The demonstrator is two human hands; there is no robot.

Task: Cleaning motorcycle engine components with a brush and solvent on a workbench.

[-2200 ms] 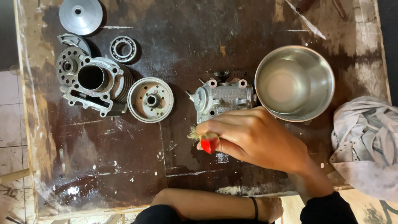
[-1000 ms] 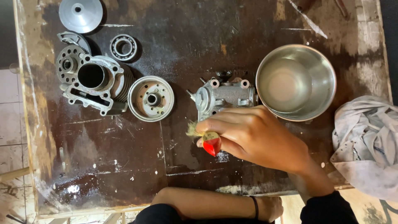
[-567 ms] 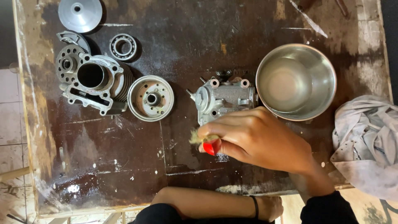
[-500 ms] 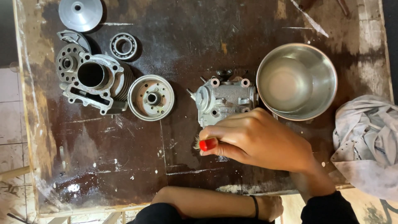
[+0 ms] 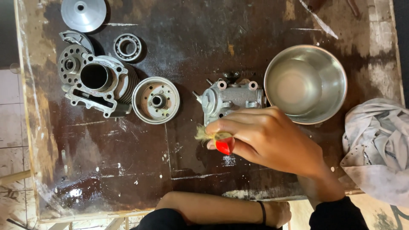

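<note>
While right hand gripped red-handled brush, bristles showed again at left, having been tucked under fingers half a second before. Brush sat just below grey engine casting on wet counter; scrubbing seemingly ongoing. Left hand rested at counter edge, loosely closed, empty. Steel bowl unmoved.

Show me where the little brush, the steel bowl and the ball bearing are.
brush (image 5: pixel 223 144), head view, on its red handle beneath the fingers.
steel bowl (image 5: pixel 305 84), head view, on its inner bottom.
ball bearing (image 5: pixel 127 37), head view, on its outer ring.
</note>
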